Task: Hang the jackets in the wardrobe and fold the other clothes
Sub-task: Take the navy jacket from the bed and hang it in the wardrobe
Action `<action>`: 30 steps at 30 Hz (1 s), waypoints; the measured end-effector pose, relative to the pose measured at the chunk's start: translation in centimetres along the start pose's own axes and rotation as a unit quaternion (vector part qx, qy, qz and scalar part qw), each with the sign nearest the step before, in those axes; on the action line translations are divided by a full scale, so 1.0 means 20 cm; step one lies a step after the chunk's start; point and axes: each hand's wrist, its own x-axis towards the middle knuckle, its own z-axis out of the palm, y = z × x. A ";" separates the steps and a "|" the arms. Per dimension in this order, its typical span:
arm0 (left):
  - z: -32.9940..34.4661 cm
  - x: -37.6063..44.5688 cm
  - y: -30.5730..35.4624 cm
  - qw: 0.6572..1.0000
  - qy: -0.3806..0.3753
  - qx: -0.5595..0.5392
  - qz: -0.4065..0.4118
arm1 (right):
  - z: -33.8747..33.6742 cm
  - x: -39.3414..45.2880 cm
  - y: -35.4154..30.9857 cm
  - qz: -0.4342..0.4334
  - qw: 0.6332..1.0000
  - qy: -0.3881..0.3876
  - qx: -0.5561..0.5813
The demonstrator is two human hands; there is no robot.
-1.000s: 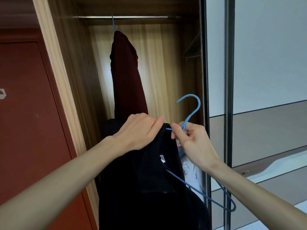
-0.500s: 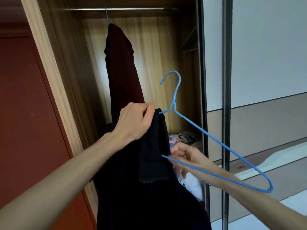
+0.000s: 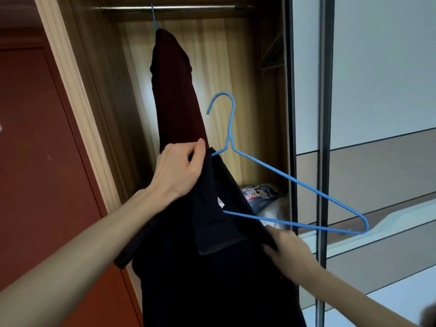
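Now left hand gripping black jacket, blue hanger

The rail is bare toward 1 o'clock. The maroon garment blocks 12 o'clock; the sliding door bounds 3 o'clock.

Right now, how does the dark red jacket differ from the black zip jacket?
The dark red jacket hangs on the metal wardrobe rail; the black zip jacket is held by the left hand and right hand. The black one is only half on its blue wire hanger. Both use blue hangers.
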 end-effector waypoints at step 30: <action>0.07 -0.21 -0.09 0.936 0.036 0.342 0.081 | -0.77 0.24 -0.15 -0.076 0.990 0.108 -0.047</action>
